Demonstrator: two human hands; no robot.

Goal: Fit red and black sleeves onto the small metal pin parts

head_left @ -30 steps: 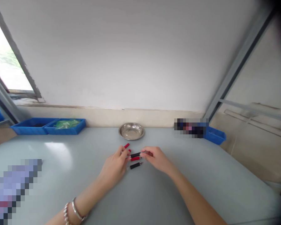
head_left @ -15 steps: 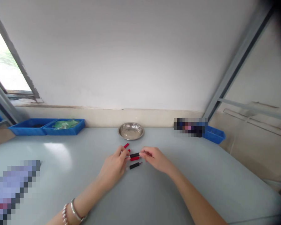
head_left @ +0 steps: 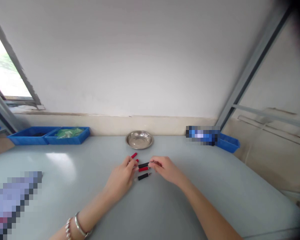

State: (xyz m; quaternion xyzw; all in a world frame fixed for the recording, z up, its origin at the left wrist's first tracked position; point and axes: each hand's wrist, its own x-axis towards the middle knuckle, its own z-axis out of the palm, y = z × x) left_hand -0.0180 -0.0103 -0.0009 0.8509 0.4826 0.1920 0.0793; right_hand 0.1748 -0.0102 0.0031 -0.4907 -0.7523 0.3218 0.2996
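Between my two hands runs a pen with a black grip (head_left: 143,165). My left hand (head_left: 123,175) pinches its left end, and my right hand (head_left: 162,166) closes on its tip end. Just below it lies a pen with a red grip (head_left: 143,169), its left part hidden by my left fingers. Nearer to me, a second black-grip pen (head_left: 143,176) rests on the table, pointing right and slightly away. Red pen parts (head_left: 134,155) show beyond my left fingers, partly covered by them.
A round metal dish (head_left: 139,140) stands by the wall. At the back left are a blue bin (head_left: 27,138) and another blue bin (head_left: 67,140) with green plastic bags. One more blue bin (head_left: 227,143) sits at the back right beside a blurred-out object. The grey table (head_left: 150,210) ends at the wall.
Both hands keep their hold on the black-grip pen with hardly any movement. The whole view has shifted very slightly.
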